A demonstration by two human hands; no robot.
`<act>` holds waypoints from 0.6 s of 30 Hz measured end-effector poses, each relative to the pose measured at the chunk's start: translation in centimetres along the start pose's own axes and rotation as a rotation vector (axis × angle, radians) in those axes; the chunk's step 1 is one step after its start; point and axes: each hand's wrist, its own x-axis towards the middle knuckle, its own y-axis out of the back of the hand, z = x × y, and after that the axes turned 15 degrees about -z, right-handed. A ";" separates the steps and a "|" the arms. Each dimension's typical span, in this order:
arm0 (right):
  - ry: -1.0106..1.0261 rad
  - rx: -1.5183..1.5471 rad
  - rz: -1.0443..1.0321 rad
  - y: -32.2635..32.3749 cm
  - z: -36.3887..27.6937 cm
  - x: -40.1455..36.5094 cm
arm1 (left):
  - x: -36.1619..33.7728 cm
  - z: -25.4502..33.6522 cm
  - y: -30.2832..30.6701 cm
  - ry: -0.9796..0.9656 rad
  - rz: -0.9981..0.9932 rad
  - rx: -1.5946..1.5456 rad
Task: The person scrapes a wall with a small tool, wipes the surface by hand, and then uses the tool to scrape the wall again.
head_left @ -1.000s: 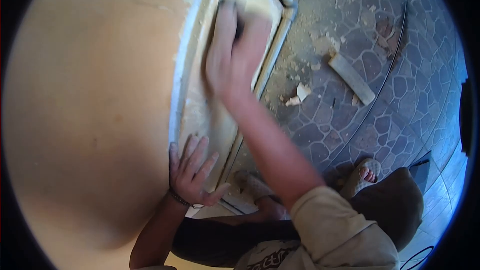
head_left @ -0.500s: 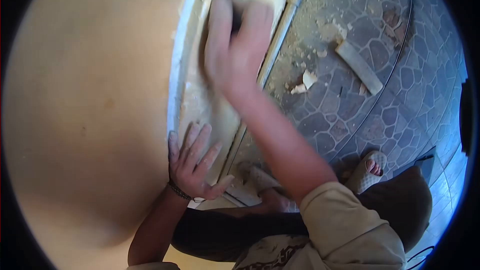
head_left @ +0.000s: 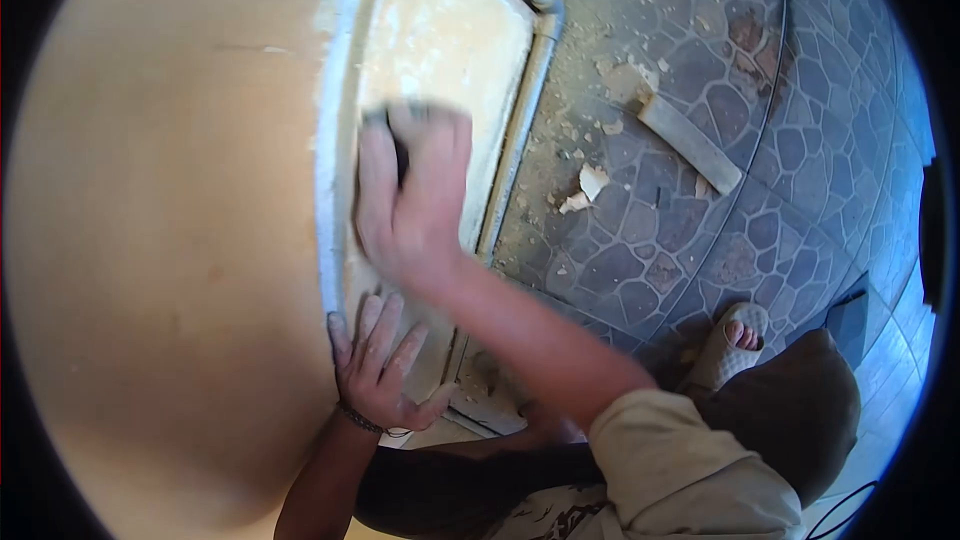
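Yellow wall (head_left: 170, 240) left of my hands, pale recessed panel (head_left: 450, 40) under them. Right hand (head_left: 410, 200) closed on a dark block (head_left: 398, 152), pressed to the panel just above left hand (head_left: 380, 365), which lies open and flat. Risk: a long downstroke scrapes my left fingertips

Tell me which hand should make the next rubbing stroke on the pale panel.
Right, probably. The right hand presses the dark block on the pale panel; the left hand lies flat lower down, fingers spread, holding nothing.
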 end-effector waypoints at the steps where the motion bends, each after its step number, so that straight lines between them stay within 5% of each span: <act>1: 0.021 -0.036 0.004 0.1 1.6 1.1 | 0.2 0.1 0.1 -0.004 0.001 0.007; 4: -0.196 -0.062 0.154 1.2 6.2 8.2 | 0.3 0.2 -0.1 0.005 0.020 0.048; 7: -0.253 -0.014 0.066 0.0 2.1 5.2 | 0.3 0.3 0.2 0.013 0.002 0.026; 8: 0.054 -0.012 0.074 0.0 1.2 4.3 | 0.3 0.1 0.0 0.000 -0.010 0.043; 10: 0.160 -0.139 -0.049 1.2 4.1 3.8 | 0.0 0.0 -0.1 -0.016 -0.041 0.072; 12: -0.397 -0.177 -0.034 3.1 9.7 5.8 | 0.2 0.0 -0.1 -0.010 -0.060 0.087; 13: -0.423 -0.166 0.089 3.8 12.0 6.9 | 0.2 0.2 0.1 0.006 -0.064 0.094; 16: -0.374 -0.093 0.046 2.4 7.7 6.3 | 0.3 0.2 0.2 -0.011 -0.067 0.087; 17: -0.045 -0.023 0.052 1.8 5.8 5.7 | 0.3 0.1 0.2 -0.017 -0.081 0.077; 18: -0.118 -0.022 0.060 1.6 6.6 5.7 | 0.3 0.0 0.2 -0.017 -0.091 0.073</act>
